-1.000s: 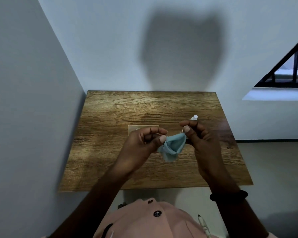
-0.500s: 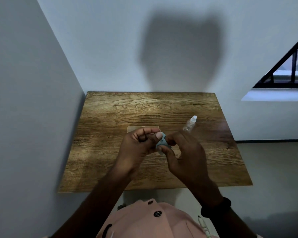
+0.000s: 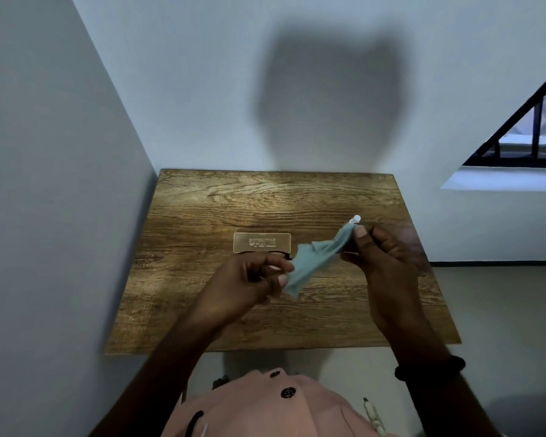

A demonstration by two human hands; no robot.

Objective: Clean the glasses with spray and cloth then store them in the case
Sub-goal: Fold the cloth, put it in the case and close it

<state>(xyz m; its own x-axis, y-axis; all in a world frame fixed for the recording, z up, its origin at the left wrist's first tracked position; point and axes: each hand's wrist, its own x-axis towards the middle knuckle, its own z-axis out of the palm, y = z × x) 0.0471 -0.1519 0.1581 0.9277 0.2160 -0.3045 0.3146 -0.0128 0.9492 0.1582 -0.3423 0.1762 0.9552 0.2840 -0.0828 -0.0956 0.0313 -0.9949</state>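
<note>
both hands, left hand (image 3: 249, 279) and right hand (image 3: 382, 253), pinch the blue cloth (image 3: 312, 260) stretched just in front of the case (image 3: 261, 242); glasses mostly hidden under the left hand. keep it taut, wiping gently.

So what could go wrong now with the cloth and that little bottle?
1. The right hand pulls the cloth right beside the bottle; a bump could tip it over on the table.
2. The left hand seems to hold both the cloth and the glasses, which are mostly hidden; a hard tug might loosen that grip.
</note>
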